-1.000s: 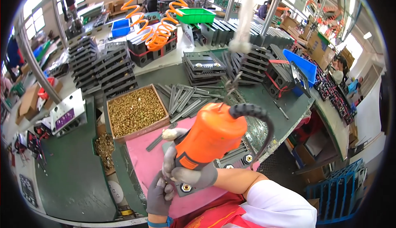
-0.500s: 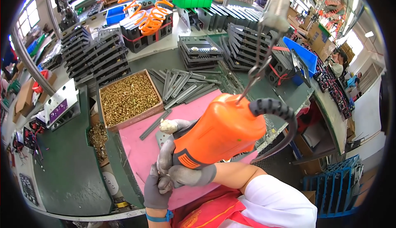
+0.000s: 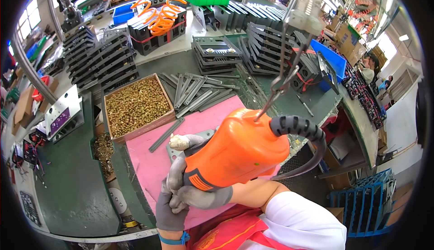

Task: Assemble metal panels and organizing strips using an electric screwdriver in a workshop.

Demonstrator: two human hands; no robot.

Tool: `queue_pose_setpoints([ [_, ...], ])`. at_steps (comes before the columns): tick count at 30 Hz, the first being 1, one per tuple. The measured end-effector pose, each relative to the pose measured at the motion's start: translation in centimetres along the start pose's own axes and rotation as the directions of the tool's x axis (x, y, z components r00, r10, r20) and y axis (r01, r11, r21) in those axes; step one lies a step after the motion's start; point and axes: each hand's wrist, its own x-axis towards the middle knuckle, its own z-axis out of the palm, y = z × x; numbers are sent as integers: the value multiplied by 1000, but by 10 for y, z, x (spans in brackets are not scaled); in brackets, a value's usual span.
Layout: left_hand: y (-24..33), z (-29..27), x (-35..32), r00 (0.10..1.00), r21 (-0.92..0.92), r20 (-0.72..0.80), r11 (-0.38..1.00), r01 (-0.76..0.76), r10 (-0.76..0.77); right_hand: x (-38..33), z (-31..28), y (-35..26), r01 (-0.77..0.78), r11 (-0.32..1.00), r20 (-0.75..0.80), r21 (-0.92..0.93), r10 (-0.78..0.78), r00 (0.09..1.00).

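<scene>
My right hand, in a grey glove, is wrapped round an orange and black corded power tool. The tool hangs by a metal hook and lies tilted across the view. Close against the right hand, my left hand, also gloved, has its fingers pressed together; what they hold, if anything, is hidden. A grey metal plate with holes shows partly beneath the tool, on a pink mat. The tool's working end cannot be seen.
A box of brass-coloured fasteners stands left of the mat. Grey metal strips lie beyond it, one loose strip nearer. Stacked dark brackets line the back. A black cable loops right of the tool.
The tool has shifted slightly down and left with my right hand, in a view that has itself shifted a little. Slightly more of the metal plate shows. Both hands stay close together.
</scene>
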Motion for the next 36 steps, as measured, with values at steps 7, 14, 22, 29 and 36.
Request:
queue_pose_setpoints([
  [7,1,13,0,994,-383,45,917,110,-101,3,-2,-7,4,1000,-118,30,-1,993],
  [14,3,5,-4,952,-585,307,791,179,12,5,2,-9,-23,999,-162,41,29,986],
  [22,3,11,-10,924,-621,372,764,174,91,6,4,-2,-3,998,-163,66,13,987],
  [29,9,28,-12,973,-211,209,976,-52,97,3,-9,-15,-184,983,-55,-9,183,982],
  [36,12,33,-18,981,-359,186,933,17,53,7,-5,-6,21,995,-20,94,-19,1000],
])
